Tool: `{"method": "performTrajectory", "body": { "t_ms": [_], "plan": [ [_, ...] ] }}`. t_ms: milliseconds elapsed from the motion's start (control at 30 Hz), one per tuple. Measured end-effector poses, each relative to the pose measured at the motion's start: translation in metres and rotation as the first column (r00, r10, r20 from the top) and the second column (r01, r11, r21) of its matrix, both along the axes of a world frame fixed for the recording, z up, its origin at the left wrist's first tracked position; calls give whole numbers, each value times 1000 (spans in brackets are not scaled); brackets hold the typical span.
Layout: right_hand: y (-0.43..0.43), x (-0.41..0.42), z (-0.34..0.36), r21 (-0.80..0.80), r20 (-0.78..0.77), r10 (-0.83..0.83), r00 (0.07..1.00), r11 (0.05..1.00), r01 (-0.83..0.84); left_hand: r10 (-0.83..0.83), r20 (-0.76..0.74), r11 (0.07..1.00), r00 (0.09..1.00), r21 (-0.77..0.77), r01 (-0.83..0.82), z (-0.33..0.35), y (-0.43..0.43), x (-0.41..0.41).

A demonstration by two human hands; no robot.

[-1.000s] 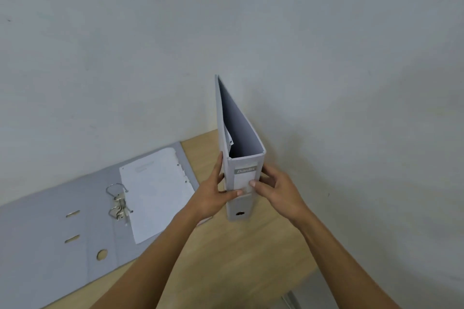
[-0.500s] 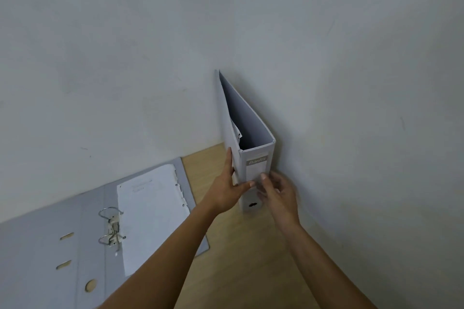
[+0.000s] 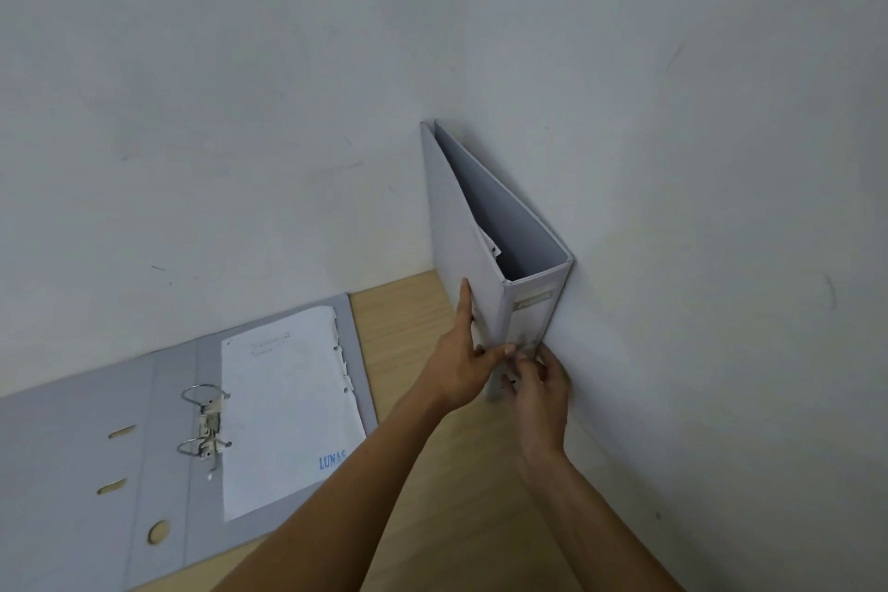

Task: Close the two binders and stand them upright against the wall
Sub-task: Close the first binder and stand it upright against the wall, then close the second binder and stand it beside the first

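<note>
A closed grey binder (image 3: 473, 226) stands upright in the corner, its right cover against the right wall (image 3: 696, 207). My left hand (image 3: 463, 361) presses flat on its left cover, thumb on the spine. My right hand (image 3: 540, 387) grips the lower spine near the finger hole, next to the wall. A second grey binder (image 3: 101, 442) lies open flat on the wooden table at the left, its metal ring mechanism (image 3: 206, 418) showing and a punched white sheet (image 3: 283, 409) on its right half.
The wooden table (image 3: 408, 317) meets two white walls in a corner. Bare wood shows between the open binder and the standing one. The table's right side runs along the right wall.
Both hands have pushed the upright binder farther back and to the right, until it stands against the right wall in the corner. The open binder has not moved.
</note>
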State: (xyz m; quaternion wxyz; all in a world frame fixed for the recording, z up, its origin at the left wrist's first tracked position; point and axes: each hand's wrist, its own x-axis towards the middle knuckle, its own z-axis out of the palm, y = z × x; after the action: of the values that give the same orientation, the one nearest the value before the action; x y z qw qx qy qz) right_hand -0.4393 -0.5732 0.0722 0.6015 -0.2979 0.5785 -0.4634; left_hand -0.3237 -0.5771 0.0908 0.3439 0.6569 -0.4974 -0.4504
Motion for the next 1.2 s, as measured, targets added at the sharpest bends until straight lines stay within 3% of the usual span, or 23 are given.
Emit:
{"method": "performTrajectory", "body": {
  "t_ms": [233,500,867,1200],
  "plan": [
    [9,-4,7,86,87,95,992,991,-103,0,26,999,1000,37,-1,5,-1,4],
    [23,2,6,124,2,285,959,951,-283,64,90,995,994,74,-71,7,35,20],
    [86,71,10,105,-60,500,864,864,-492,300,26,942,954,152,-300,3,161,101],
    [189,193,12,135,-66,658,751,751,-646,497,-35,859,867,162,-486,0,302,224]
  ]
}}
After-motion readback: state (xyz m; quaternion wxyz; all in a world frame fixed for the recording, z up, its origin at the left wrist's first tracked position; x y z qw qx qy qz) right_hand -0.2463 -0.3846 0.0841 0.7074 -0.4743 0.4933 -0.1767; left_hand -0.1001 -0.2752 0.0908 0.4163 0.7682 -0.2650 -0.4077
